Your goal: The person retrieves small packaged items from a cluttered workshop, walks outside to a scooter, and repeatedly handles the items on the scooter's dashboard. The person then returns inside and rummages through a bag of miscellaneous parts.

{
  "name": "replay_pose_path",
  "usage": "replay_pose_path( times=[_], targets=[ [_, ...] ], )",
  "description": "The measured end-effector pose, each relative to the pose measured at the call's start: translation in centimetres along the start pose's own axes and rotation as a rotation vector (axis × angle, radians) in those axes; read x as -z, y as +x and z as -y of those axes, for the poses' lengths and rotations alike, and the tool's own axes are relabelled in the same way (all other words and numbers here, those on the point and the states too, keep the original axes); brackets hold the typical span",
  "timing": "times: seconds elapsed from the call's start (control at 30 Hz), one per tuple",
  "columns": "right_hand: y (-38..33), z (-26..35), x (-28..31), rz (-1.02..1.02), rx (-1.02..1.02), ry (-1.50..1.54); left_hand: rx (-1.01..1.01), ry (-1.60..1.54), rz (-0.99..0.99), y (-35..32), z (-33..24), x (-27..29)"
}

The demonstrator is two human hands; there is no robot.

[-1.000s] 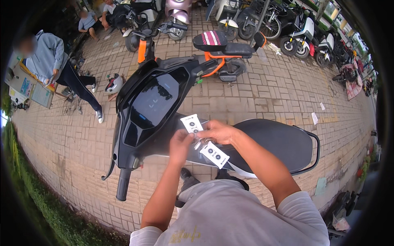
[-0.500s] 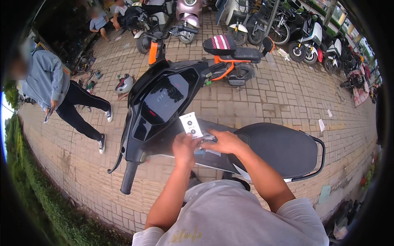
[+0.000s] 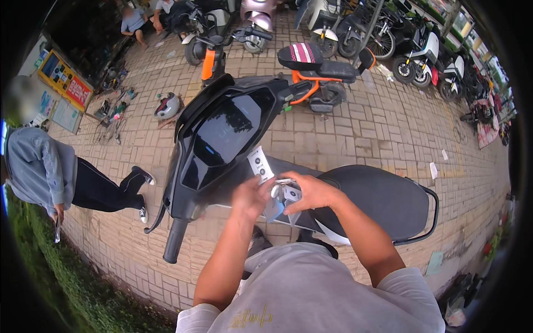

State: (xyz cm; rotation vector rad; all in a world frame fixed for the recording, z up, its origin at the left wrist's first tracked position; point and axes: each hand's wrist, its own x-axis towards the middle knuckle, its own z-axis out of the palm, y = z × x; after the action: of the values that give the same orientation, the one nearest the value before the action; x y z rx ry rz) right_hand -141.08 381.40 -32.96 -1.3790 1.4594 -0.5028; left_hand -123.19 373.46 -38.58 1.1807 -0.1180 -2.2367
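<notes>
Your left hand point(image 3: 251, 195) and right hand point(image 3: 308, 191) meet over the middle of the scooter, and both are closed on the same small bundle: thin white paper cards printed with round black marks point(image 3: 261, 164), one strip standing up past your left fingertips, another card point(image 3: 291, 194) lying flat under your right thumb. Between the two hands sits a small pale, shiny piece point(image 3: 276, 190); whether it is a key, a tag or a peeled backing you cannot tell from here. The left fingers pinch the upright strip; the right hand curls over the lower card, thumb on top. Judging by that, you look to be midway through separating or sorting the cards: they are in hand and fanned apart, but none appears to have been laid down or fixed on the scooter yet. The bundle hangs just above the gap between the glossy black scooter dashboard point(image 3: 222, 133) and the black padded seat point(image 3: 383, 202), touching neither as far as can be seen. To your left a person in a grey hooded top point(image 3: 39, 169) stands on the brick paving point(image 3: 388, 133), and an orange and black scooter point(image 3: 311, 77) is parked beyond.
</notes>
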Motion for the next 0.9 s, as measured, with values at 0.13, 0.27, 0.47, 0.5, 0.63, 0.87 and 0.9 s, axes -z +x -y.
replay_pose_path(
  times=[0.13,0.27,0.47,0.5,0.63,0.87,0.9],
  targets=[
    [2.3,-2.6,-0.7,-0.053,0.083,0.449,0.059,-0.109,0.048,2.5,-0.7,0.8],
    [5.2,-1.5,1.7,-0.048,-0.031,0.744,0.056,-0.248,0.206,4.3,-1.5,0.4],
    [8.7,-0.7,3.1,-0.130,0.022,0.599,-0.028,-0.668,0.570,5.5,-1.7,1.7],
    [8.8,-0.6,3.4,-0.063,0.014,0.607,-0.026,-0.703,0.700,5.0,-1.7,1.6],
    [8.7,0.0,4.0,0.065,0.001,0.596,-0.027,-0.711,0.813,6.1,-1.5,2.2],
    [8.4,-0.2,4.0,0.079,0.037,0.530,-0.054,-0.463,0.630,3.9,-1.6,0.2],
    [8.0,-0.8,3.6,0.083,0.044,0.468,-0.022,-0.371,0.584,3.7,-1.5,0.4]
  ],
)
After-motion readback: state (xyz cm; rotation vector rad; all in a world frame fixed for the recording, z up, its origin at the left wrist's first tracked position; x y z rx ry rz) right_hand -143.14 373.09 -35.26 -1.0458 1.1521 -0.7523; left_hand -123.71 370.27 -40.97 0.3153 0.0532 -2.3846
